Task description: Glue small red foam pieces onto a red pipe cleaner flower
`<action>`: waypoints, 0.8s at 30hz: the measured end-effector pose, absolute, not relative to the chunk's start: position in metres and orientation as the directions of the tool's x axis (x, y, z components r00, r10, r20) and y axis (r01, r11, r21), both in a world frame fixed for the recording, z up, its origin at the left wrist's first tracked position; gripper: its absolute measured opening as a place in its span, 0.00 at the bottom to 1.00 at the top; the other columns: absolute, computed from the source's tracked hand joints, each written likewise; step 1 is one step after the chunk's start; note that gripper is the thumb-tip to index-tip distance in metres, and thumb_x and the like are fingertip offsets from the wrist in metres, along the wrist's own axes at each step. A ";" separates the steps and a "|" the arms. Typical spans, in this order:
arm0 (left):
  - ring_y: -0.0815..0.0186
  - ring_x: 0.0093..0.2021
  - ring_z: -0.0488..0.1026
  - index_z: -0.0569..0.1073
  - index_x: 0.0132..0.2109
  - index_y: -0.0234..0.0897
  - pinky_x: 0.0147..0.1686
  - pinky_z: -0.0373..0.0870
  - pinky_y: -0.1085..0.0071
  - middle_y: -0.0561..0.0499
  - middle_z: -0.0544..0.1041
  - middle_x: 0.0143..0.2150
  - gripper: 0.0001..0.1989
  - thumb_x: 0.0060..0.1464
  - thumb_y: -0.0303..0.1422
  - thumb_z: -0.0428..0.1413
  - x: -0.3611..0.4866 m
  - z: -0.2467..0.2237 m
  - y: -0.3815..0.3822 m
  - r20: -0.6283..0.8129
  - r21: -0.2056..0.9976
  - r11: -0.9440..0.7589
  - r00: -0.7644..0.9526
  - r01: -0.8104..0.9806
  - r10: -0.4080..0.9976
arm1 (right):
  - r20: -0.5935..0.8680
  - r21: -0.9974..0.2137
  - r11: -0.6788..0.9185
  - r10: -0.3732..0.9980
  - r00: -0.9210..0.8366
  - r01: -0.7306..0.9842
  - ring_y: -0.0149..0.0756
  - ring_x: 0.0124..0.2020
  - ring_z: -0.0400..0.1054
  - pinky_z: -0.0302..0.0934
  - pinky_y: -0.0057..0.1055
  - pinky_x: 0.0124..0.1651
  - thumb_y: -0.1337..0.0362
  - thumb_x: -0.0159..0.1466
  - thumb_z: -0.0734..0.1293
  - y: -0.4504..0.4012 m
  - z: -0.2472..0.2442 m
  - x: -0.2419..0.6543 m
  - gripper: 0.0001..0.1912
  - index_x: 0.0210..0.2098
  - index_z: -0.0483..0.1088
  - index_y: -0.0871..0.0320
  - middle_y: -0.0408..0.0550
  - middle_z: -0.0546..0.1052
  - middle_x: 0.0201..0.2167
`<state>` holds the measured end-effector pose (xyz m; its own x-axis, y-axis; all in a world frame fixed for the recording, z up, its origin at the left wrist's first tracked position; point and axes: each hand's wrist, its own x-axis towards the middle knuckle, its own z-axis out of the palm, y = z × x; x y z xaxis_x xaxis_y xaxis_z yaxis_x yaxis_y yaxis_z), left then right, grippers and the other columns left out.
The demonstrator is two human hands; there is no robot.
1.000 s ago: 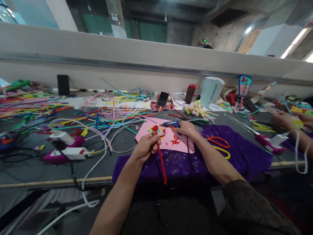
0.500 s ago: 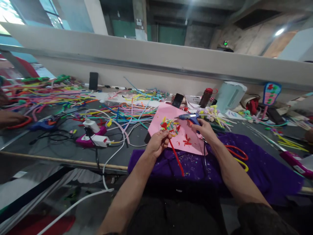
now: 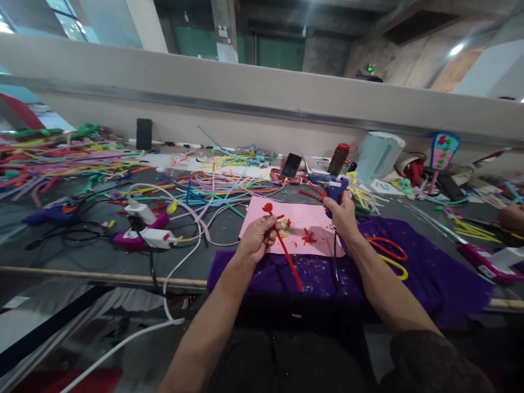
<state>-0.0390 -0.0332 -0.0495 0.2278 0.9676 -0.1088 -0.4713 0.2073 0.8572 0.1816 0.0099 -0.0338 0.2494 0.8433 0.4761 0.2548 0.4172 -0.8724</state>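
Observation:
My left hand (image 3: 260, 237) pinches a red pipe cleaner (image 3: 291, 263) whose long end hangs down over the purple cloth; a small red curled shape (image 3: 267, 208) shows above the fingertips. My right hand (image 3: 341, 213) is wrapped round a blue glue gun (image 3: 336, 188), at the far right edge of the pink sheet. Its cord hangs down below the hand. On the pink sheet (image 3: 323, 218) lie red snippets (image 3: 309, 236) and a small pile of coloured pieces (image 3: 283, 225), partly behind my left hand.
A purple cloth (image 3: 385, 284) covers the near table edge. Power strips (image 3: 143, 238) and cables are at left, many pipe cleaners (image 3: 229, 183) behind. A phone (image 3: 291, 165), red-capped bottle (image 3: 339, 159) and pale box (image 3: 380, 155) stand behind. Another person's hand (image 3: 511, 216) is at far right.
The glue gun in my right hand has moved back and turned, away from over the pink sheet. The sheet's far part now looks flatter. My left hand still holds the red pipe cleaner.

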 end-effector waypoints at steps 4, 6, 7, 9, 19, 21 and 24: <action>0.82 0.12 0.55 0.66 0.27 0.31 0.10 0.46 0.83 0.57 0.67 0.19 0.13 0.43 0.37 0.59 -0.038 -0.050 -0.033 -0.098 0.854 0.200 0.229 -0.481 0.968 | 0.448 -0.893 0.443 0.891 0.071 0.080 0.26 0.21 0.62 0.57 0.25 0.24 0.64 0.53 0.62 -0.008 -0.022 0.168 0.09 0.33 0.66 0.60 0.46 0.73 0.30; 0.82 0.13 0.56 0.66 0.27 0.32 0.10 0.46 0.83 0.56 0.69 0.22 0.13 0.42 0.36 0.60 -0.038 -0.051 -0.033 -0.087 0.847 0.192 0.228 -0.496 0.970 | 0.416 -0.906 0.417 0.909 -0.026 0.072 0.27 0.22 0.63 0.56 0.25 0.23 0.65 0.52 0.63 -0.016 -0.019 0.162 0.09 0.32 0.68 0.61 0.48 0.74 0.31; 0.82 0.13 0.56 0.66 0.27 0.32 0.10 0.47 0.83 0.56 0.69 0.22 0.13 0.42 0.36 0.60 -0.038 -0.051 -0.033 -0.083 0.847 0.189 0.228 -0.497 0.970 | 0.399 -0.911 0.403 0.915 -0.061 0.087 0.28 0.24 0.65 0.56 0.24 0.23 0.66 0.51 0.64 -0.020 -0.019 0.159 0.09 0.33 0.69 0.61 0.48 0.75 0.32; 0.82 0.13 0.56 0.66 0.27 0.32 0.10 0.47 0.83 0.56 0.69 0.22 0.13 0.43 0.37 0.59 -0.038 -0.052 -0.033 -0.080 0.850 0.183 0.222 -0.493 0.972 | 0.369 -0.917 0.382 0.922 -0.116 0.120 0.31 0.28 0.67 0.58 0.25 0.26 0.65 0.51 0.65 -0.027 -0.018 0.155 0.10 0.34 0.70 0.60 0.48 0.75 0.34; 0.82 0.13 0.57 0.66 0.29 0.32 0.11 0.50 0.83 0.56 0.70 0.22 0.11 0.45 0.36 0.58 -0.040 -0.056 -0.032 -0.052 0.839 0.151 0.201 -0.523 0.978 | 0.386 -0.802 0.413 0.910 -0.153 0.431 0.36 0.30 0.68 0.61 0.29 0.33 0.55 0.57 0.63 -0.054 -0.025 0.150 0.15 0.34 0.72 0.61 0.48 0.75 0.29; 0.81 0.13 0.57 0.66 0.28 0.32 0.11 0.50 0.83 0.56 0.70 0.21 0.12 0.44 0.37 0.58 -0.040 -0.056 -0.032 -0.055 0.844 0.149 0.192 -0.515 0.980 | 0.422 -0.724 0.434 0.894 -0.152 0.536 0.36 0.28 0.67 0.60 0.29 0.31 0.54 0.58 0.62 -0.058 -0.028 0.149 0.16 0.33 0.72 0.61 0.48 0.74 0.27; 0.81 0.13 0.58 0.66 0.28 0.33 0.11 0.50 0.82 0.55 0.70 0.21 0.13 0.43 0.38 0.59 -0.039 -0.055 -0.033 -0.061 0.861 0.136 0.165 -0.490 0.984 | 0.489 -0.609 0.488 0.852 -0.188 0.625 0.37 0.28 0.67 0.59 0.31 0.32 0.54 0.59 0.60 -0.061 -0.031 0.147 0.15 0.32 0.71 0.60 0.47 0.73 0.26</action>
